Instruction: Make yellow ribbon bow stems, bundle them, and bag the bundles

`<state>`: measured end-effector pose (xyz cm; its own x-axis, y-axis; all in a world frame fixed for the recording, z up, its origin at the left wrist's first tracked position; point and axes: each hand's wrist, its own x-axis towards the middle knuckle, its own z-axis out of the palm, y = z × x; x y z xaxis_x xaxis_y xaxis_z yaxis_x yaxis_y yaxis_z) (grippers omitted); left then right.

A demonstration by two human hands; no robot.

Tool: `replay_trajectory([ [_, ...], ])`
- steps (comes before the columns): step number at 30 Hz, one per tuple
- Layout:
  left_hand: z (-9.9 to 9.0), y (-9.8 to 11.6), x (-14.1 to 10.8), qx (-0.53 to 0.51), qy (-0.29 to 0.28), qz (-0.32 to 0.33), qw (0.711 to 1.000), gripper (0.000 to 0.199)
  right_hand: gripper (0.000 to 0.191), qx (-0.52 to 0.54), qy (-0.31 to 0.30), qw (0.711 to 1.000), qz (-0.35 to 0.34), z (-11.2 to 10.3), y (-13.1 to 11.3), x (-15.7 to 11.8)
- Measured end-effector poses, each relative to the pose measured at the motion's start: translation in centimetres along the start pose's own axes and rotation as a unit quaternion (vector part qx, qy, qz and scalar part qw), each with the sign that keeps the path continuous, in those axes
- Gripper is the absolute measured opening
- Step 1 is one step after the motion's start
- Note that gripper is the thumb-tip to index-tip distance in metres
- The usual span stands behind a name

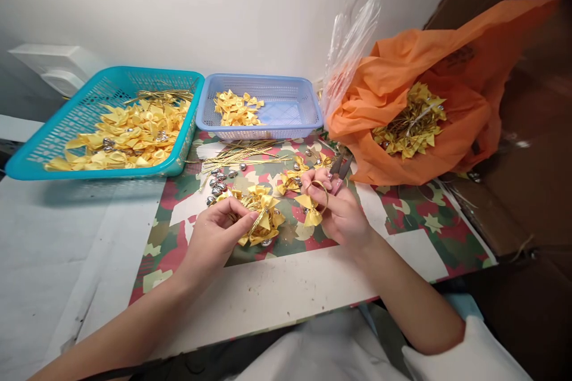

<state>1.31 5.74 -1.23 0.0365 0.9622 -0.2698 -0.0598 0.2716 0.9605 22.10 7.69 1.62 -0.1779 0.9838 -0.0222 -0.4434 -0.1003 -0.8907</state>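
Note:
My left hand (223, 229) pinches the gold wire stems of a bunch of yellow bows (268, 214) with small silver bells, low over the patterned sheet. To its right, my right hand (337, 205) is closed on a curved gold wire, from which a single yellow bow (311, 212) hangs. Behind the left hand lie several loose silver bells (218, 181). A few more bows (290, 181) with bells rest just behind and left of my right hand. Gold wire ties (241, 155) are spread on the sheet before the blue basket.
A teal basket (33, 158) of yellow bows stands at left, beside a light blue basket (290, 128) with fewer bows. An orange bag (473, 113) holding finished-looking bunches is at right, next to a clear plastic bag (353, 41). Dark scissors (343, 165) lie behind my right hand.

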Motion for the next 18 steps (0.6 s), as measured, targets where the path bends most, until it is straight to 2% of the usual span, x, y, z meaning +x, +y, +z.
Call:
replay_trajectory([
  [5, 0.1, 0.2, -0.1, -0.006, 0.004, 0.003, 1.0, 0.038, 0.046, -0.012, -0.019, 1.0, 0.0, 0.2, 0.7, -0.2],
  [8, 0.5, 0.6, -0.3, -0.002, 0.007, 0.005, 1.0, 0.036, 0.039, -0.06, -0.034, 0.997, -0.017, 1.0, 1.6, -0.6],
  [12, 1.0, 0.9, -0.5, 0.043, 0.006, 0.042, 0.998, 0.029, 0.032, -0.155, -0.048, 0.984, -0.077, 2.2, 3.0, -1.5],
  [16, 1.2, 0.8, -0.8, 0.079, -0.029, 0.062, 0.995, 0.025, 0.034, -0.259, 0.007, 0.952, -0.165, 2.4, 3.9, -1.9],
  [18, 1.3, 0.7, -0.9, 0.087, -0.045, 0.057, 0.994, 0.025, 0.036, -0.292, 0.011, 0.936, -0.196, 2.3, 3.9, -2.0],
])
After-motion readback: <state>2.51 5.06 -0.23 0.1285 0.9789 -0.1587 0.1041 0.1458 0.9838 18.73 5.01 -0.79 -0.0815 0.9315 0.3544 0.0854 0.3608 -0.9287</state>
